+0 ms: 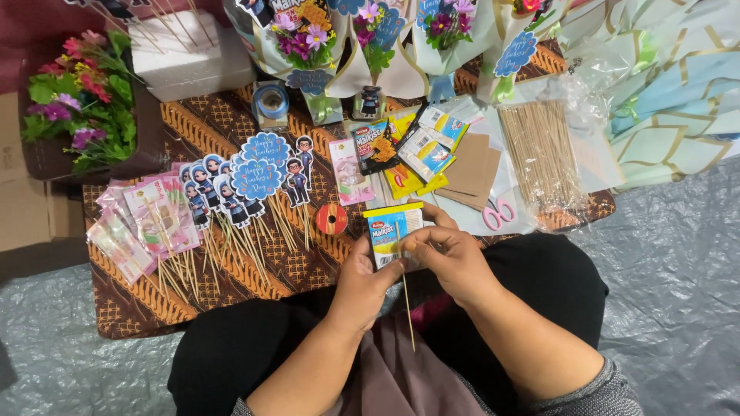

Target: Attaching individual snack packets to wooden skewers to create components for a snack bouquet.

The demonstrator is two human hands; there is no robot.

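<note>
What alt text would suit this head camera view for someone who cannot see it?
Seen from above, a seated person's left hand and right hand hold a small snack packet against a thin wooden stick. Beyond lie paper toppers on sticks, scissors and wrapped flower bouquets.

I am holding both forearms angled inward over my lap, wrists nearly meeting. My left hand (361, 283) is curling its fingers up in a pinch, and my right hand (451, 258) is pinching beside it, knuckles raised.
</note>
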